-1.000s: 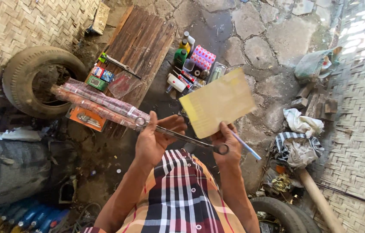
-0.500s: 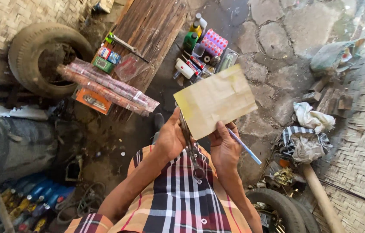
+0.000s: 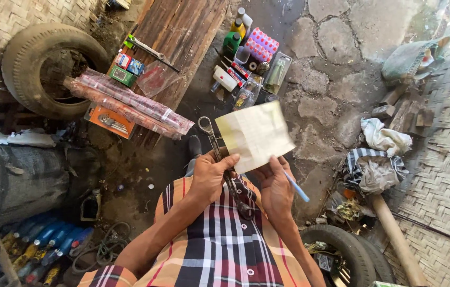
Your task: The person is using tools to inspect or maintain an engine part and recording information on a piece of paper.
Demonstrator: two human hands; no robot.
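Observation:
My left hand (image 3: 210, 178) grips a long steel double-ended wrench (image 3: 209, 134) about its middle, with one ring end pointing away from me and the other end near my lap. My right hand (image 3: 277, 186) pinches the lower edge of a pale yellow sheet of paper (image 3: 257, 134) and also holds a blue pen (image 3: 295, 186) that sticks out to the right. The paper stands just right of the wrench, touching it. Both hands are over my lap, above a red, black and white checked shirt (image 3: 219, 244).
A wooden plank (image 3: 180, 37) ahead carries small boxes, a tool and long plastic-wrapped packs (image 3: 129, 103). Bottles and packets (image 3: 249, 58) lie on cracked concrete. An old tyre (image 3: 49, 66) sits at left, another tyre (image 3: 344, 252) at lower right, rags (image 3: 376, 165) and a wooden handle (image 3: 395, 239) at right.
The wrench has swung from lying across my lap to pointing away from me. The paper has come lower and closer to my hands, and the view has tilted.

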